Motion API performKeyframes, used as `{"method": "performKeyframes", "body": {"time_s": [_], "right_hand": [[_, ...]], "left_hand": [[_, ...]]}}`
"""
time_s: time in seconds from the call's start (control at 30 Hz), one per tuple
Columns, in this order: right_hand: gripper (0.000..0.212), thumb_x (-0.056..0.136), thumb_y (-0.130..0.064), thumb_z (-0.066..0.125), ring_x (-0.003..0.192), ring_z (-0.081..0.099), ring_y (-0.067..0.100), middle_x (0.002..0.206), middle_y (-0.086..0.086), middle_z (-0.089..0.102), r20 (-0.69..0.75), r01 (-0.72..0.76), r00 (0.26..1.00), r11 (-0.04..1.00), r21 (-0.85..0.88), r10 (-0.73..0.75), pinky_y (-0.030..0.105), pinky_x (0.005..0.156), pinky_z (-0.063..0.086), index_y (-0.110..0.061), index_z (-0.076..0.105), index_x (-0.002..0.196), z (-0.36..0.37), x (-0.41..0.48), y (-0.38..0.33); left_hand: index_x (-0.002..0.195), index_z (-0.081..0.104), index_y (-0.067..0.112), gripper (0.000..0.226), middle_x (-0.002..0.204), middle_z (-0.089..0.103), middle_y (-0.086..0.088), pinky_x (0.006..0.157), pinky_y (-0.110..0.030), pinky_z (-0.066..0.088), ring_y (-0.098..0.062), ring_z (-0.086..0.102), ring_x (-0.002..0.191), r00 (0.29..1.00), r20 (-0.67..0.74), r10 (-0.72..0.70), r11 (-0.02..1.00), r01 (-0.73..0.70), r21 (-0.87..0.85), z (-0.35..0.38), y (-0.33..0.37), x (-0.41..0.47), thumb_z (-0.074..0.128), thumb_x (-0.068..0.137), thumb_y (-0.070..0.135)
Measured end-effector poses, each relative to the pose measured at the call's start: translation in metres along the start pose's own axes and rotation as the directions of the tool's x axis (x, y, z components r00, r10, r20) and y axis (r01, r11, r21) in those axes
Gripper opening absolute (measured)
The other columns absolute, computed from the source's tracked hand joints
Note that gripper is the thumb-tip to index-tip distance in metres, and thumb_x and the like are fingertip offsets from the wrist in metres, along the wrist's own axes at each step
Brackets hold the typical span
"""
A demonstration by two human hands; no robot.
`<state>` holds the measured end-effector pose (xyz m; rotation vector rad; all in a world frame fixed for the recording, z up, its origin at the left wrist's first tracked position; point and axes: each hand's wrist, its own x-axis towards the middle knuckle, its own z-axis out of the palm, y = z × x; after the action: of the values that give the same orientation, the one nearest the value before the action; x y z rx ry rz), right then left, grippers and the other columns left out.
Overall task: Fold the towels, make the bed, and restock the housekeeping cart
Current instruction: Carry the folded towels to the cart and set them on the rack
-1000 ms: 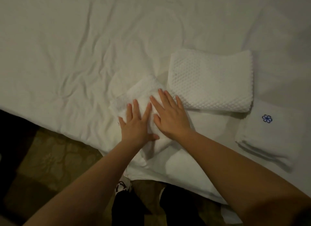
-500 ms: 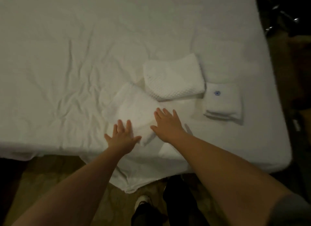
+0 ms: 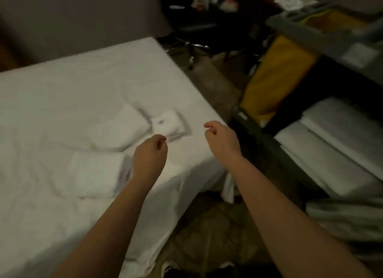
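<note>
– On the bed (image 3: 62,87), near its right corner: how many towels?
– Three, all white, all folded. Near towel (image 3: 93,174) lies closest to the person. Thick towel (image 3: 120,130) is just beyond it. Small towel (image 3: 169,123) sits just right of the thick one; touching or not, can't tell.
– Any writing?
– Small towel has a blue mark on top, too blurred to read. Cart (image 3: 323,31) has a pale patch (image 3: 360,54) on its grey top, also too blurred to read.
– Hands?
– Left hand (image 3: 150,155) hovers over the bed, just right of the near towel. Its fingers (image 3: 160,140) are loosely curled, released, holding nothing. Right hand (image 3: 222,141) is raised over the bed's right edge, fingers loosely curled too, nothing in them.
– Where's the cart?
– Right of the bed, close beside it. Yellow bag (image 3: 277,79) hangs at the end nearest the bed's far corner. Lower shelf carries a stack of folded white linen (image 3: 331,145).
– Rest?
– Dark office chair (image 3: 192,37) beyond the bed's far corner. Patterned floor (image 3: 213,236) between bed and cart. Shoes (image 3: 172,269) at the bottom edge.
</note>
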<state>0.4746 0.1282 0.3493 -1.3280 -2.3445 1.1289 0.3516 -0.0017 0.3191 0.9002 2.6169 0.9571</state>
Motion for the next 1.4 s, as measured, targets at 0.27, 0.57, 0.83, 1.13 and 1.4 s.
{"method": "performKeyframes", "body": {"time_s": [0.27,0.57,0.83,1.13,1.4], "right_hand": [[0.025,0.098,-0.018,0.047,0.095,0.053,0.012,0.115,0.001,0.064,-0.426,-0.280,0.834,0.934,0.222,0.351,0.020,0.076,0.036,-0.017,0.063,0.118,-0.172,-0.079,0.186],[0.027,0.097,-0.020,0.041,0.085,0.056,0.017,0.106,0.002,0.065,-0.541,-0.381,0.579,0.789,0.481,0.610,0.026,0.069,0.042,-0.019,0.063,0.112,-0.298,-0.050,0.351],[0.034,0.098,-0.021,0.043,0.080,0.059,0.020,0.089,0.001,0.060,-0.548,-0.399,0.565,0.786,0.473,0.617,0.036,0.075,0.048,-0.015,0.048,0.131,-0.297,0.048,0.474],[0.069,0.096,-0.026,0.053,0.115,0.050,0.026,0.130,0.004,0.050,-0.609,-0.101,0.527,0.755,0.648,0.593,0.041,0.101,0.042,-0.026,0.012,0.152,-0.323,0.145,0.576],[0.041,0.097,-0.045,0.044,0.100,0.054,0.023,0.105,0.004,0.054,-0.464,0.112,0.538,0.486,0.867,0.704,0.034,0.087,0.046,-0.015,0.050,0.123,-0.350,0.160,0.566]], "left_hand": [[0.099,0.068,0.015,0.025,0.096,0.068,-0.001,0.075,-0.027,0.039,-0.016,0.058,0.087,0.858,0.299,0.418,0.907,-0.377,-0.187,0.135,0.196,-0.030,0.043,0.098,0.018],[0.087,0.062,0.006,0.029,0.079,0.062,-0.011,0.065,-0.043,0.043,-0.025,0.057,0.073,0.713,0.402,0.575,0.818,-0.482,-0.314,0.289,0.370,-0.026,0.041,0.099,0.022],[0.136,0.041,0.019,0.041,0.102,0.058,-0.005,0.071,-0.030,0.047,-0.016,0.057,0.082,0.586,0.697,0.413,0.879,-0.057,-0.474,0.486,0.411,0.014,0.050,0.097,0.025],[0.148,0.008,0.043,0.081,0.127,0.048,-0.005,0.082,-0.032,0.043,-0.021,0.055,0.105,0.466,0.669,0.579,0.747,0.024,-0.664,0.641,0.442,0.055,0.063,0.090,0.030],[0.120,0.049,0.020,0.034,0.115,0.056,-0.002,0.083,-0.034,0.048,-0.018,0.056,0.105,0.395,0.747,0.534,0.715,0.260,-0.649,0.631,0.482,0.071,0.053,0.093,0.040]]}}
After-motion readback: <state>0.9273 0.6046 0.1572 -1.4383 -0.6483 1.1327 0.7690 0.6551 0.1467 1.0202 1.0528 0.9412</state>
